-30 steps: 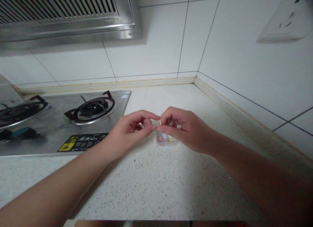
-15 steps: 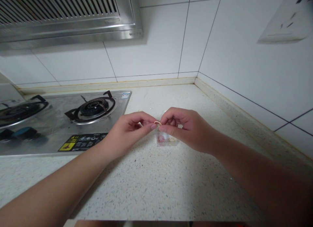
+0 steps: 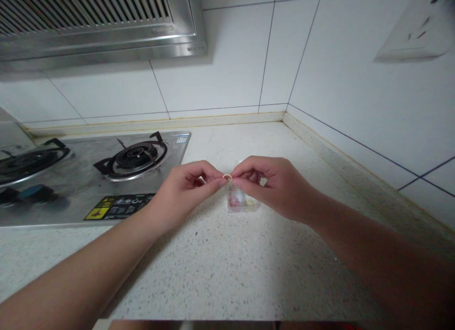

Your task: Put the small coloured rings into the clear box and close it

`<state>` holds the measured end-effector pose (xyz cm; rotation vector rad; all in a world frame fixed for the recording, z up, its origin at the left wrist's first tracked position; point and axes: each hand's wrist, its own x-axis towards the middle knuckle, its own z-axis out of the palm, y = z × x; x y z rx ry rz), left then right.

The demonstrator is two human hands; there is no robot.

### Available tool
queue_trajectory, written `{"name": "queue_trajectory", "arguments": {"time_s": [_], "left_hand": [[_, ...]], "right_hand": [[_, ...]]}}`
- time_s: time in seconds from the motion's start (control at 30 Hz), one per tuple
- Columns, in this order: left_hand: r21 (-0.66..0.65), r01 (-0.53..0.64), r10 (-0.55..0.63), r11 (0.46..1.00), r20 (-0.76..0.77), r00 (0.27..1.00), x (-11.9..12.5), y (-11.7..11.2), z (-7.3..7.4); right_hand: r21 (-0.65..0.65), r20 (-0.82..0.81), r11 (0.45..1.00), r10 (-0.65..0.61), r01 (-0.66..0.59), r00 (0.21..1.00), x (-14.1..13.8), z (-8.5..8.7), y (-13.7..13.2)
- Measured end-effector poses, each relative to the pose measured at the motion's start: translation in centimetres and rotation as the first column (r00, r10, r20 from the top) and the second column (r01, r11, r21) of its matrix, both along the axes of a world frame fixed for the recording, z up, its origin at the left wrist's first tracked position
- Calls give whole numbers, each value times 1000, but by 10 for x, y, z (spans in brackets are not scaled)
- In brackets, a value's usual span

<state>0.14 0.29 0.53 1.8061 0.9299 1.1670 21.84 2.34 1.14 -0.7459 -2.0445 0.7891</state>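
Note:
A small pale yellow ring [image 3: 227,176], perhaps a hair tie, is pinched between both my hands above the counter. My left hand [image 3: 188,185] grips its left side between thumb and forefinger. On the other side, the thumb and forefinger of my right hand [image 3: 275,185] close on it too. Just below and behind my right fingers stands a clear plastic box [image 3: 243,208] on the counter. Pink and yellow ring-shaped items show inside it, and its far part is hidden by my right hand.
To the left, a steel gas stove [image 3: 78,178] with black burners is set in the speckled counter [image 3: 213,268]. A range hood [image 3: 106,31] hangs above it. White tiled walls [image 3: 234,59] meet at the back right corner, and a socket plate [image 3: 415,31] is on the right wall.
The ring has shifted slightly to the left and shows rounder between my fingertips. My right fingertips have moved a little left and up; the box has stayed put.

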Motion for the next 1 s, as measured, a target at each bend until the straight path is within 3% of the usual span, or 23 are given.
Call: {"name": "queue_trajectory", "arguments": {"time_s": [0.33,0.57,0.8,0.9,1.0], "left_hand": [[-5,-27,27,1000,11,1000,-1,0,-2],[-21,30,-29,999,48,998,1,-1,-1],[-13,35,-35,999,-13,999,0,2,-2],[27,18,-15,999,-107,994,-3,3,-2],[134,44,8,990,-361,933,-7,3,1]], "right_hand": [[-21,2,1000,3,-3,1000,0,0,-4],[-12,23,1000,1,-1,1000,-3,1,-6],[6,22,1000,-7,6,1000,1,0,-2],[-8,-12,1000,-21,21,1000,3,0,1],[-70,-107,997,-19,12,994,4,0,4]]}}
